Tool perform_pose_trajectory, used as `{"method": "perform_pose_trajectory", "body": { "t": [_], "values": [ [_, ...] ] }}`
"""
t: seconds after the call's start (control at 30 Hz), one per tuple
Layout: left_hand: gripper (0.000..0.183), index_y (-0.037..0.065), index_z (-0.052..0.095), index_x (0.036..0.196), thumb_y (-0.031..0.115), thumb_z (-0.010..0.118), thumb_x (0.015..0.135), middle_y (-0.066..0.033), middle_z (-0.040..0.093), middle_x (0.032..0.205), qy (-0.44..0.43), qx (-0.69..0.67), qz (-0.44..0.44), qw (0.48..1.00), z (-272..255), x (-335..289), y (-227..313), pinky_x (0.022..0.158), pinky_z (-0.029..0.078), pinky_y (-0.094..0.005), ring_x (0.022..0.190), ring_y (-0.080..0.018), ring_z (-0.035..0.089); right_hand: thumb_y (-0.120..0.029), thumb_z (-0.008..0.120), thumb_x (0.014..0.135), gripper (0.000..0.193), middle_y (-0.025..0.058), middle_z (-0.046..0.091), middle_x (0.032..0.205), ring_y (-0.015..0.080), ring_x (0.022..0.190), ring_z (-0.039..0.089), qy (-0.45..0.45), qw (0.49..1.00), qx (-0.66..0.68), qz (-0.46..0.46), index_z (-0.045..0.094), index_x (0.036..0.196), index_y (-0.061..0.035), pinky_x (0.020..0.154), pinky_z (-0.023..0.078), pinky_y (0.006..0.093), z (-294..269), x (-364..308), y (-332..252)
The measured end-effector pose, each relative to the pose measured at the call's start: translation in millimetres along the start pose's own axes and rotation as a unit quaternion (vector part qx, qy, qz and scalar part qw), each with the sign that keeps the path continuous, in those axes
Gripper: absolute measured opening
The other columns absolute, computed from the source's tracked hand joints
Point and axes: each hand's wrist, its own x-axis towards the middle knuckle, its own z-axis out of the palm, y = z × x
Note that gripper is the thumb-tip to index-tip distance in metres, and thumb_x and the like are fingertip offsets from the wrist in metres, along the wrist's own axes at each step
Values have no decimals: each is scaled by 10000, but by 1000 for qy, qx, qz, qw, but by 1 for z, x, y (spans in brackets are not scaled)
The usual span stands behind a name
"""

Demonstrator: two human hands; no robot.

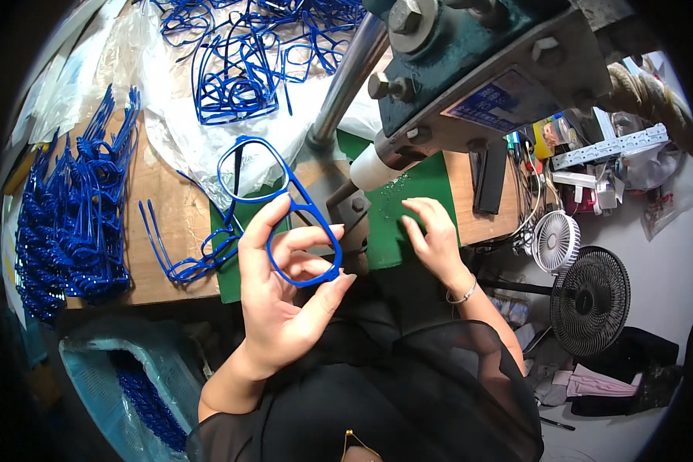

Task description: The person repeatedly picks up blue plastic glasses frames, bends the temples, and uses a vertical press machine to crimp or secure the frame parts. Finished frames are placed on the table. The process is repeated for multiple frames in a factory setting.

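In my left hand (276, 308) is a blue eyeglass frame (306, 208), pinched at its rim between thumb and fingers. It is tilted up above the table's front edge, and its two lens rims show. My right hand (439, 245) is over the green mat (433, 181), fingers stretched and apart, with nothing in them. Small pale crumbs (393, 189) lie on the mat just beyond it. Between the hands and a little farther off, the white cylindrical tip (371, 169) of a bench press (431, 85) points down toward the mat. Another blue eyeglass frame (189, 269) rests left of my left hand.
A stack of blue frames (92, 208) fills the table's left side. More lie in a tangle (239, 69) at the back on plastic sheeting (173, 123). A lined blue basket (81, 369) with frames stands low left. Fans (590, 300) and cables are at right.
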Motion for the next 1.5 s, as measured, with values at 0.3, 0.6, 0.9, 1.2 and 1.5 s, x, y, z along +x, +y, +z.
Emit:
{"method": "perform_pose_trajectory", "body": {
  "t": [0.3, 0.6, 0.9, 1.2, 1.5],
  "values": [
    [787, 34, 142, 1318, -118, 614, 708, -194, 517, 1071, 7, 15, -16, 1000, -4, -7, 0, 716, 451, -213, 747, -94, 555, -62, 585, 772, 37, 77, 526, 718, 210, 674, 512, -13, 975, 146, 166, 564, 771, -31, 597, 422, 302, 33, -9, 11],
    [777, 11, 152, 1313, -121, 616, 704, -193, 527, 1056, 9, 20, 6, 1000, 0, -6, -10, 706, 452, -206, 764, -109, 564, -77, 614, 750, 59, 68, 513, 700, 209, 663, 501, -31, 985, 110, 132, 581, 776, -37, 605, 411, 310, 35, -13, 12],
    [790, 38, 154, 1319, -103, 625, 701, -189, 538, 1052, -10, 15, -17, 1000, 3, -5, -10, 753, 459, -213, 797, -107, 573, -115, 640, 749, 103, 59, 509, 710, 182, 659, 489, -9, 988, 84, 131, 577, 765, -35, 600, 405, 292, 39, -9, 19],
    [795, 63, 111, 1339, -150, 555, 715, -185, 494, 1134, -59, 22, -22, 998, 4, -5, -15, 784, 449, -234, 870, -143, 572, 10, 628, 725, 134, 59, 543, 762, 187, 665, 514, -119, 935, 322, -92, 523, 787, -45, 618, 425, 267, -34, 39, -98],
    [771, 50, 83, 1344, -147, 507, 731, -196, 471, 1153, -57, -2, -71, 996, -6, -10, -5, 821, 440, -270, 922, -176, 565, -57, 690, 681, 144, 46, 541, 696, 209, 645, 509, -109, 923, 317, -190, 569, 758, -55, 579, 423, 288, -23, 51, -109]
  ]
}}
